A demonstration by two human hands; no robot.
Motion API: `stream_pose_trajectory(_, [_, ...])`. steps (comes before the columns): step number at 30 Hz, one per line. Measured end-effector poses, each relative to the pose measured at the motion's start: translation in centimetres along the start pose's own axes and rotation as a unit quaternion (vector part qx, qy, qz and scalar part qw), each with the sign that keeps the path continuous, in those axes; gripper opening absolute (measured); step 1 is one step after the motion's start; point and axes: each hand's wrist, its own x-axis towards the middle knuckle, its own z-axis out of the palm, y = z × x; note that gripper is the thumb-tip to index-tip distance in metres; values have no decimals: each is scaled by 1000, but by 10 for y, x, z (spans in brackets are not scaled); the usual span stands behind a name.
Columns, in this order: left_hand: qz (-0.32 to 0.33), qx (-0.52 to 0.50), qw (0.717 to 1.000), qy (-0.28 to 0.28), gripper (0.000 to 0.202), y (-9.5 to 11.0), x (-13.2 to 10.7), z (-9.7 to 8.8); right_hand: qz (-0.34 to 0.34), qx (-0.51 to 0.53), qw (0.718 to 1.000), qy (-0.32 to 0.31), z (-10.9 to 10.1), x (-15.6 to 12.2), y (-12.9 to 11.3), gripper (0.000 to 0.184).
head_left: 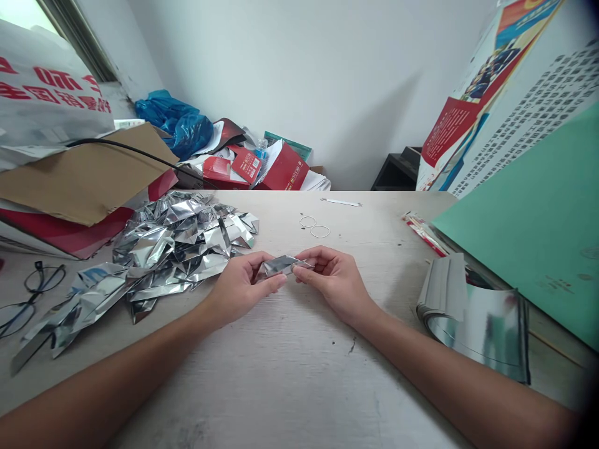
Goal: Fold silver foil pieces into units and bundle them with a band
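Observation:
Between my two hands, just above the table, is a small folded piece of silver foil [279,265]. My left hand [241,280] grips its left end, thumb along the near side. The fingers and thumb of my right hand [332,274] pinch its right end. Left of my hands lies a heap of similar folded silver foil pieces [187,240]. Beyond my hands, two thin white rings [320,232] lie flat on the table. At the right is a curled stack of silver foil sheets [477,318].
Cardboard and boxes [88,174] stand at the left, with eyeglasses [32,293] below. A green board [528,224] leans in from the right. A small white strip [344,202] lies at the table's back edge [374,194]. Red boxes [285,168] and a blue bag [178,125] are piled behind.

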Motion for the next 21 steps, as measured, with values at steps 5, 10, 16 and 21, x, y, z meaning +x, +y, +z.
stream_pose_trajectory(5, [-32, -11, 999, 28, 27, 2, 2, -2, 27, 53, 998, -17, 0, 0, 0, 38])
stream_pose_trajectory(10, [-46, -36, 998, 10, 23, 1, 2, -3, 45, 112, 993, -11, -3, 0, 1, 39])
stream_pose_trajectory(16, [-54, -70, 996, -30, 26, 2, 1, -5, 2, 104, 994, 26, -1, 0, 0, 35])
stream_pose_trajectory(21, [-43, -101, 994, -12, 28, 0, 1, -3, 7, 93, 995, 41, 0, 2, 0, 34])
